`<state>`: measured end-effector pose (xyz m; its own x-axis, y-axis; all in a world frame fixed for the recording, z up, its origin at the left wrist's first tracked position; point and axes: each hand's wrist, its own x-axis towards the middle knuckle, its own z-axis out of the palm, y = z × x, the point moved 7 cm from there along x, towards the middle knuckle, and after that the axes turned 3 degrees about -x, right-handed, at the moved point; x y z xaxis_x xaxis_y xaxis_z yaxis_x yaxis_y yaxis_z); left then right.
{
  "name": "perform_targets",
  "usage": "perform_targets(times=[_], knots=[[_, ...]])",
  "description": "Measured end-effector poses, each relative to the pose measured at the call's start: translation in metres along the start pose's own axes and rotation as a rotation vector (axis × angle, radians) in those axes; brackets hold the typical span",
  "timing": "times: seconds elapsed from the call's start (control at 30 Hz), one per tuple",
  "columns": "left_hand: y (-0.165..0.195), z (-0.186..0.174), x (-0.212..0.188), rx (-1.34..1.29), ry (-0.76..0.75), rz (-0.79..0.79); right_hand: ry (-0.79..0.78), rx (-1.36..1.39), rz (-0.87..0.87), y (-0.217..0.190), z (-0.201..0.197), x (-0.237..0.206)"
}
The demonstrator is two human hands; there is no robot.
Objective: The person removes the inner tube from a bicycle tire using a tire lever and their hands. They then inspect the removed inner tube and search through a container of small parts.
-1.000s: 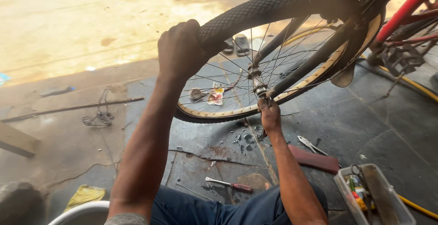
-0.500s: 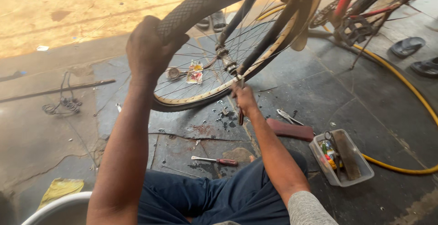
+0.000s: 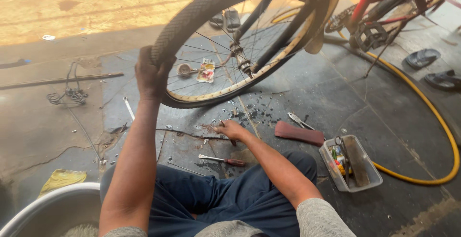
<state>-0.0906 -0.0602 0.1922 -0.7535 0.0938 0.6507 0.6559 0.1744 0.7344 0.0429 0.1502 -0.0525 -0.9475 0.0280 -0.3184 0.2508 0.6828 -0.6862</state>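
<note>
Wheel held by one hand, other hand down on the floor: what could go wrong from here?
1. Only the left hand grips the tyre; the wheel could swing or drop, catching fingers in the spokes.
2. The right hand rests on the floor among small scattered bits; it might get nicked, or parts knocked away.
3. The screwdriver lies close to the knee and could be knelt on.

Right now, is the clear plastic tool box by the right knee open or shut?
Open. The clear plastic box has no lid on; tools and small bits show inside from above. It sits upright on the dark floor.
</note>
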Motion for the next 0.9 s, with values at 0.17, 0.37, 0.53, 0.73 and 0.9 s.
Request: perform_targets(times=[0.17,0.37,0.53,0.73,0.9], knots=[[0.008,-0.004,0.006,-0.055,-0.094,-0.038,-0.074,-0.173,-0.097,-0.021,0.011,-0.016],[0.005,-0.005,0.017,-0.189,-0.239,-0.163,-0.078,-0.250,0.099,-0.014,0.013,-0.016],[-0.003,-0.010,0.006,-0.169,-0.096,-0.090,0.001,-0.489,-0.037,-0.017,0.001,-0.012],[-0.034,-0.008,-0.012,-0.098,-0.068,-0.106,0.067,-0.159,0.157,-0.020,-0.042,-0.026],[-0.063,0.005,0.003,-0.221,-0.265,-0.145,0.208,-0.317,0.030,-0.117,-0.130,-0.078]])
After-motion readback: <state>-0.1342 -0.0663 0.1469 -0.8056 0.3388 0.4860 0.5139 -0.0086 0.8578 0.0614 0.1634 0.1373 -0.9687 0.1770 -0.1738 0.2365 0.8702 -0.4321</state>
